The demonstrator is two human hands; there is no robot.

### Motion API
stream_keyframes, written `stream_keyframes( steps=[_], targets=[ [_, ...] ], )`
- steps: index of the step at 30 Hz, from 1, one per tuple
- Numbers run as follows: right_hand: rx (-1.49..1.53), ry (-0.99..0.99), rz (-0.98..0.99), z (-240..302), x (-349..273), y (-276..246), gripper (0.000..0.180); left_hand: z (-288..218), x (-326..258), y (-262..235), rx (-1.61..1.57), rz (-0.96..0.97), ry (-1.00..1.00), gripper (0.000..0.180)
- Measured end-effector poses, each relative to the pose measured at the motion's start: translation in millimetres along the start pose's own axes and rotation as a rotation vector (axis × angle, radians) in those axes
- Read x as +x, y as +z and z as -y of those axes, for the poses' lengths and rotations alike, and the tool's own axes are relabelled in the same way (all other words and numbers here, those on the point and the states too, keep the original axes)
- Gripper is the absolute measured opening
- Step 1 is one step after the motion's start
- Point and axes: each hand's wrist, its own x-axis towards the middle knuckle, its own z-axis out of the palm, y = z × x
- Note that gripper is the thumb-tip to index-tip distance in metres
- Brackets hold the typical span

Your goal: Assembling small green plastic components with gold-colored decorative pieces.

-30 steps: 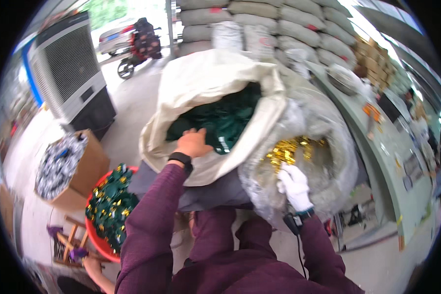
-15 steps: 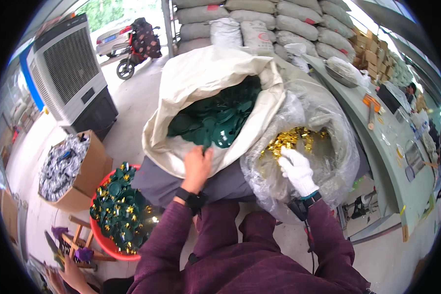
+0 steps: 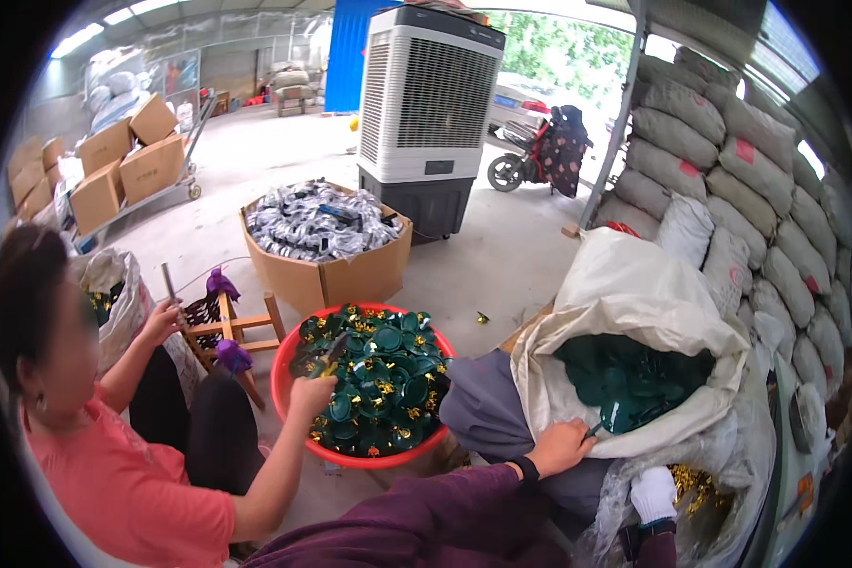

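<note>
My left hand [image 3: 560,445] gripped a green piece [image 3: 625,415] at the sack [image 3: 634,293]; the right hand's [image 3: 653,494] grip I couldn't tell. The red tub [image 3: 284,379] looked nearly full, the sack far from emptied.

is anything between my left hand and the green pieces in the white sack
Nothing visible. The left hand rests at the white sack's open rim and already touches a dark green piece at the pile's edge. The sack's mouth is open, with no cover over the pieces.
</note>
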Motion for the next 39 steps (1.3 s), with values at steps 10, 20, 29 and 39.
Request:
stream_keyframes(
  steps=[10,20,29,39],
  targets=[
    [1.349,0.529,-0.050,-33,9,-8,0.016,6,2,2,-0.022,0.000,-0.028,0.030],
    [2.010,0.875,-0.050,8,-36,-92,0.023,-19,0,-2,-0.271,-0.038,-0.023,0.025],
    [2.055,0.394,-0.081,95,-54,-151,0.030,-92,-31,-57,-0.716,0.364,-0.257,0.020],
    [1.541,0.327,-0.161,101,-69,-149,0.028,-104,-53,-60,-0.646,0.346,-0.198,0.016]
  ],
)
